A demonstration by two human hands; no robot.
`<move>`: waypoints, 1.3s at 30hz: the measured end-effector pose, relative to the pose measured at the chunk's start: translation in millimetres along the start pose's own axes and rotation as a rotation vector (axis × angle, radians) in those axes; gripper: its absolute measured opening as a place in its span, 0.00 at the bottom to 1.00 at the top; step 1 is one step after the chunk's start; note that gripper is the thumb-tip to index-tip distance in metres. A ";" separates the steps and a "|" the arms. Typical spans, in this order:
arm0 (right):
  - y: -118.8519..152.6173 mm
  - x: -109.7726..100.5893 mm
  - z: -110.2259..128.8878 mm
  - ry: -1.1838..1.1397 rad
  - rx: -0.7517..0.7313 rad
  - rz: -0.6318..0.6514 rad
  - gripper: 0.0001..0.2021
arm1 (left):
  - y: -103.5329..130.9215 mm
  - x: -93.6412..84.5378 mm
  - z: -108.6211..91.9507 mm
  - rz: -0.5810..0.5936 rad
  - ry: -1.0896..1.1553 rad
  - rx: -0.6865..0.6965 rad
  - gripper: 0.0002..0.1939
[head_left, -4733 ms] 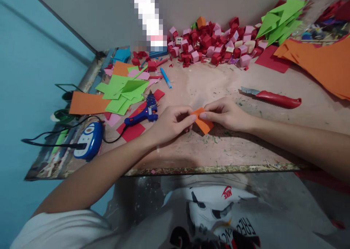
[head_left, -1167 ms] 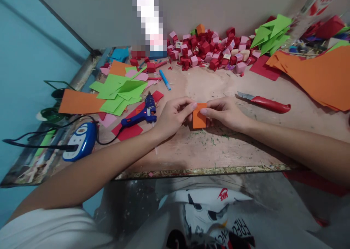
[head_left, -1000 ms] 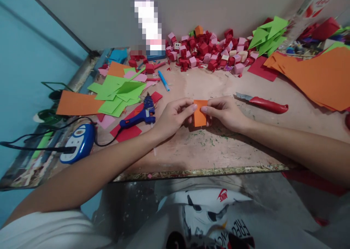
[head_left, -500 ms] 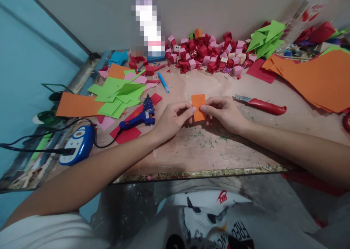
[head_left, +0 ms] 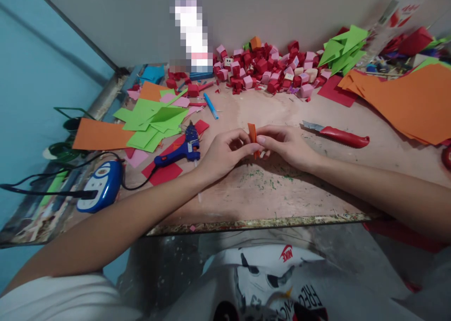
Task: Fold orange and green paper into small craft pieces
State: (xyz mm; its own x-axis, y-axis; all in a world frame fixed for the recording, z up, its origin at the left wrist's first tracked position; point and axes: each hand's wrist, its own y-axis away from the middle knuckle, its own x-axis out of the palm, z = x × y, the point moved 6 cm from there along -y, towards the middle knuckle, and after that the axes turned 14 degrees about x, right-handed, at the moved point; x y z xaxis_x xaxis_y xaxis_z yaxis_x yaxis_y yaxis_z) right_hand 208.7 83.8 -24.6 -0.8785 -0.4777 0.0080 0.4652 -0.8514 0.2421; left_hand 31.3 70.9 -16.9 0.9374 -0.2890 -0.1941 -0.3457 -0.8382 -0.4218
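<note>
A small orange paper piece (head_left: 252, 132), narrow and folded or bent lengthwise, stands between my hands above the middle of the wooden table. My left hand (head_left: 230, 149) pinches its left side, the thumb near its lower part. On the right side, the thumb and fingers of my right hand (head_left: 285, 144) are closed on the same piece. Fingertips hide some of its lower end. A red-handled knife (head_left: 345, 137) lies right of my right hand, blade toward it. The blue glue gun (head_left: 179, 152) rests left of my left hand.
Red and pink paper cubes (head_left: 260, 67) are heaped along the wall. Green sheets (head_left: 151, 123) lie at left, orange sheets (head_left: 405, 100) at right. A blue marker (head_left: 211, 106) lies behind my left hand. A blue-and-white power socket (head_left: 99, 187) and its cable are at left.
The orange piece was flat and facing the camera; now it shows as a narrow folded or bent strip. My fingers have drawn closer together around it.
</note>
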 end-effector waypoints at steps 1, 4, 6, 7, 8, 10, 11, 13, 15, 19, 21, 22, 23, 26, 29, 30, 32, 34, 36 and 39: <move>0.2 0.3 1.0 0.002 -0.005 0.009 0.20 | 0.6 -0.4 1.5 -0.005 0.004 0.001 0.21; 0.7 1.5 1.4 -0.007 -0.010 0.022 0.16 | 2.8 -0.1 5.5 0.000 0.072 -0.020 0.17; 0.3 1.2 -1.1 -0.066 0.003 0.020 0.12 | 3.8 -0.7 6.7 -0.007 0.118 -0.038 0.16; -0.1 0.5 -3.1 -0.114 0.015 0.017 0.10 | 4.0 -1.9 7.0 -0.021 0.131 -0.045 0.16; -0.6 -0.2 -5.2 -0.163 0.029 0.012 0.07 | 4.0 -3.4 7.4 -0.040 0.138 -0.049 0.16; -1.5 -1.9 -8.4 -0.226 0.049 -0.005 0.05 | 3.9 -6.4 8.8 -0.083 0.145 -0.060 0.14; -1.8 -2.6 -8.9 -0.231 0.051 -0.019 0.05 | 3.9 -7.4 9.9 -0.101 0.151 -0.067 0.13; -1.6 -4.0 -7.4 -0.214 0.037 -0.053 0.04 | 3.5 -8.6 11.5 -0.133 0.160 -0.072 0.11; -0.9 -4.8 -4.6 -0.190 0.022 -0.088 0.06 | 3.2 -9.6 11.8 -0.169 0.166 -0.071 0.11; 1.0 -3.1 0.6 -0.134 -0.002 -0.118 0.09 | 2.9 -9.3 9.0 -0.188 0.175 -0.073 0.12; 1.5 -2.4 1.0 -0.114 -0.002 -0.125 0.11 | 3.2 -10.0 8.5 -0.195 0.158 -0.086 0.13; 1.5 -2.6 0.5 -0.112 0.003 -0.132 0.11 | 3.5 -10.8 8.9 -0.205 0.148 -0.096 0.12; 1.5 -3.2 -0.3 -0.113 0.009 -0.139 0.10 | 3.6 -11.7 9.5 -0.215 0.138 -0.103 0.12; 0.6 -4.8 -1.6 -0.114 0.007 -0.136 0.09 | 2.8 -12.3 11.1 -0.216 0.118 -0.095 0.13; -0.3 -5.1 -2.1 -0.105 -0.004 -0.114 0.08 | 2.1 -9.6 12.6 -0.182 0.131 -0.107 0.17; -0.4 -5.2 -2.4 -0.103 -0.006 -0.111 0.08 | 2.3 -8.8 13.2 -0.175 0.135 -0.121 0.18; -0.4 -5.3 -3.0 -0.104 -0.005 -0.112 0.09 | 3.2 -8.8 14.1 -0.181 0.138 -0.144 0.20; -0.1 -5.1 -3.4 -0.119 -0.001 -0.111 0.10 | 4.2 -9.5 15.7 -0.191 0.132 -0.154 0.21; -0.3 -4.5 -3.8 -0.145 0.014 -0.101 0.10 | 4.6 -9.6 18.6 -0.184 0.126 -0.147 0.22; -1.5 -4.6 -3.8 -0.191 0.036 -0.090 0.12 | 3.3 -16.6 16.4 -0.237 0.045 0.001 0.24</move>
State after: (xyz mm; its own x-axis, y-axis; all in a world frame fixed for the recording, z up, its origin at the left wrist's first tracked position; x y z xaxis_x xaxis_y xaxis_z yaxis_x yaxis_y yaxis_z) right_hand 212.5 86.4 -28.7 -0.9227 -0.3471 0.1676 0.3824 -0.8789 0.2851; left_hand 13.9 80.5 -29.6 0.9932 -0.1047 -0.0501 -0.1160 -0.8847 -0.4514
